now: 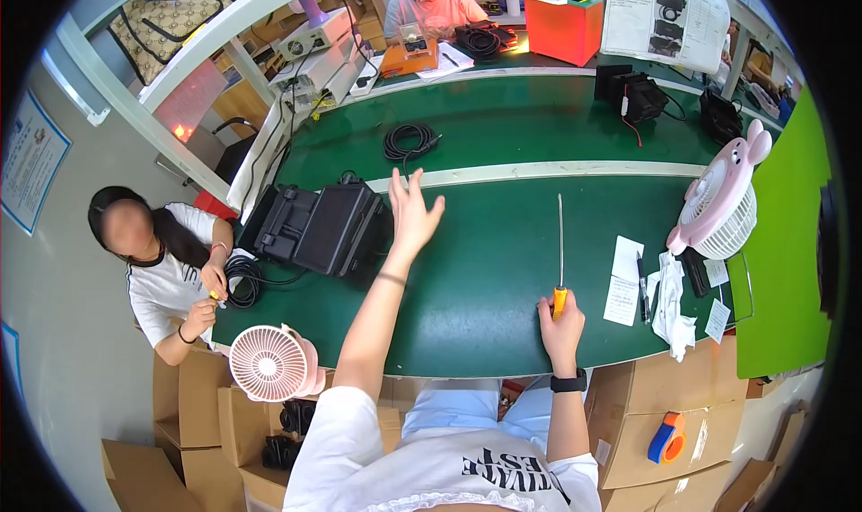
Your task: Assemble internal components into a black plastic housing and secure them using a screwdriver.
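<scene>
My right hand (pixel 561 329) is closed round the yellow handle of a long-shafted screwdriver (pixel 561 252), whose thin metal shaft points away from me over the green table. My left hand (pixel 415 216) reaches forward with its fingers spread, holding nothing. Just left of it sits a black hard-shell case (pixel 337 229), and a second black case part (pixel 285 220) lies against its far-left side. Beyond my left fingertips rests a coiled black cable (pixel 411 142). It cannot be told whether the fingers touch the cable's loose end.
A pink fan (pixel 269 363) stands at the front left edge, another pink fan (pixel 720 198) at the right. Papers (pixel 623 280), a pen (pixel 644 289) and a white cloth (pixel 671 306) lie right. A co-worker (pixel 175 270) handles cable at left; another person (pixel 431 14) sits opposite.
</scene>
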Available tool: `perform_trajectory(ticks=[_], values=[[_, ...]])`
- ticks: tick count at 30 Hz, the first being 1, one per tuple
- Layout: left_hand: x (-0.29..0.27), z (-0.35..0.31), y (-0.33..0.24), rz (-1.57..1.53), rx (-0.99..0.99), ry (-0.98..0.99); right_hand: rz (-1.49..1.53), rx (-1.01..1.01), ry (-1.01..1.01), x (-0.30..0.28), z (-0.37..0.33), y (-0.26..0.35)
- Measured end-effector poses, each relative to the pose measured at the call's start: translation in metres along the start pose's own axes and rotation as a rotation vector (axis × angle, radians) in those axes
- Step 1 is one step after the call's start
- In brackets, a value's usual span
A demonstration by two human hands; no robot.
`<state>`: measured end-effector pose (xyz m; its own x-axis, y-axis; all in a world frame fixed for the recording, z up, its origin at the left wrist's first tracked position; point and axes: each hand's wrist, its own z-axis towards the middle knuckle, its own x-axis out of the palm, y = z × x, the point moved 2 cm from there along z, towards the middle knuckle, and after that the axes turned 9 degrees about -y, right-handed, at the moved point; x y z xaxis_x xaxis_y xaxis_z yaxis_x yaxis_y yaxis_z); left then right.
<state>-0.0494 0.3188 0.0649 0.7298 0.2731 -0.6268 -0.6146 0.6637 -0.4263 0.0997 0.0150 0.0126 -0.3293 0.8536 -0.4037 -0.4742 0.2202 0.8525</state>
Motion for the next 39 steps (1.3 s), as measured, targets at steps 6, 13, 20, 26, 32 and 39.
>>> perform_trajectory(ticks=[6, 13, 20, 26, 32, 39], values=[[0.063, 0.018, 0.065, -0.149, -0.493, 0.2, 0.018, 0.004, 0.002, 0.003, 0.0, 0.006], [0.038, 0.014, 0.034, -0.361, -0.317, -0.413, -0.005, -0.005, -0.011, 0.002, 0.0, 0.002], [-0.018, -0.035, -0.027, -0.6, -0.162, -0.328, 0.006, -0.012, -0.023, 0.002, 0.0, 0.002], [-0.055, -0.081, -0.043, -0.158, 0.452, 0.17, 0.006, 0.017, -0.006, 0.0, 0.0, 0.0], [-0.062, -0.071, -0.06, 0.068, 0.39, 0.074, 0.013, 0.01, -0.011, 0.002, 0.0, -0.002], [-0.005, -0.061, -0.045, 0.31, 0.204, 0.347, 0.039, 0.018, -0.018, 0.004, 0.0, -0.006]])
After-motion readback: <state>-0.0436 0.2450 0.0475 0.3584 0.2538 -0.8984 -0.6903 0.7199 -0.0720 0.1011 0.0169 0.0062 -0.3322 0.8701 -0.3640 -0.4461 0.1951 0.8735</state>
